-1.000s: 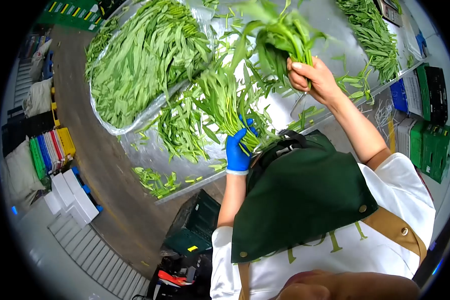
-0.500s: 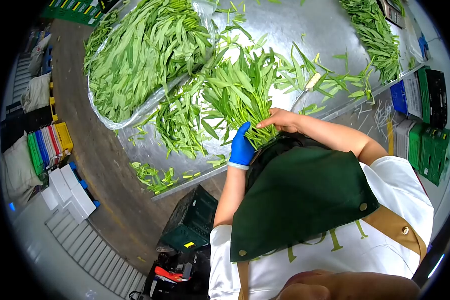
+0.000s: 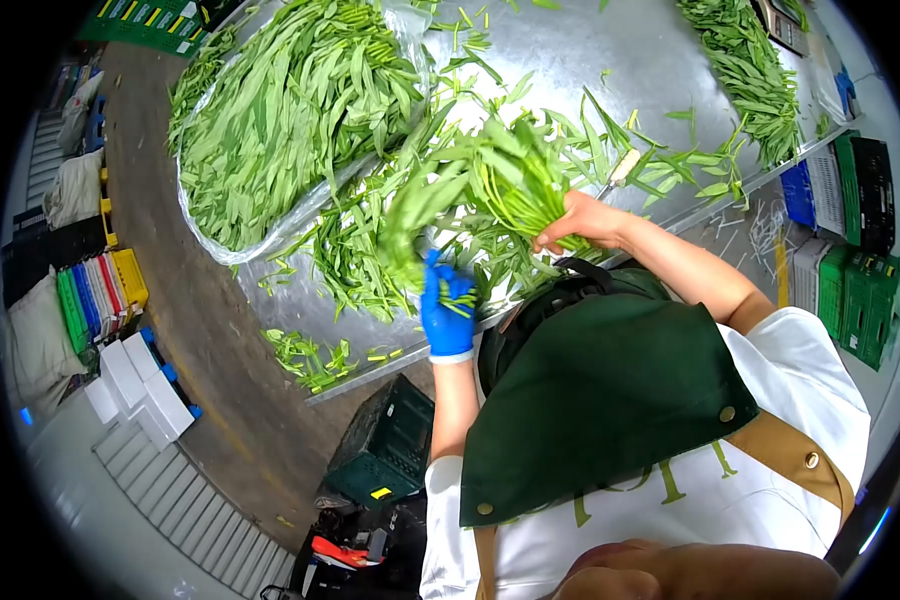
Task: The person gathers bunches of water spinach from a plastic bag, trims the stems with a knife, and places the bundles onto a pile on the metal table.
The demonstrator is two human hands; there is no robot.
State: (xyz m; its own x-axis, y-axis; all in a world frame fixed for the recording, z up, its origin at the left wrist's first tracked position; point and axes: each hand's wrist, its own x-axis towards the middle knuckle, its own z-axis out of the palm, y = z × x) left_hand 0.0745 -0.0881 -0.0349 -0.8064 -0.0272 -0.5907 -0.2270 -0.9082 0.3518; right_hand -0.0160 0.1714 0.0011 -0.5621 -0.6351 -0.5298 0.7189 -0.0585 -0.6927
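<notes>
My right hand (image 3: 592,222) is bare and closed around the stems of a bunch of water spinach (image 3: 515,185), whose leaves fan up and to the left. My left hand (image 3: 448,320), in a blue glove, has its fingers wrapped round the lower stems of a smaller portion of water spinach stalks (image 3: 408,225), smeared by motion. Beneath both hands, loose leafy stems (image 3: 355,250) lie scattered on the metal table (image 3: 560,60). A tool with a whitish handle (image 3: 625,167), its blade mostly hidden, lies just beyond my right hand.
A large clear plastic bag (image 3: 235,255) heaped with the same greens (image 3: 290,120) fills the table's left side. More bundles (image 3: 745,90) line the far right edge. A dark green crate (image 3: 380,440) stands below the near edge; stacked crates (image 3: 860,300) stand at right.
My hands have moved apart. The left has shifted left and down with a portion of stalks, while the right has moved slightly right and up with the rest of the bunch.
</notes>
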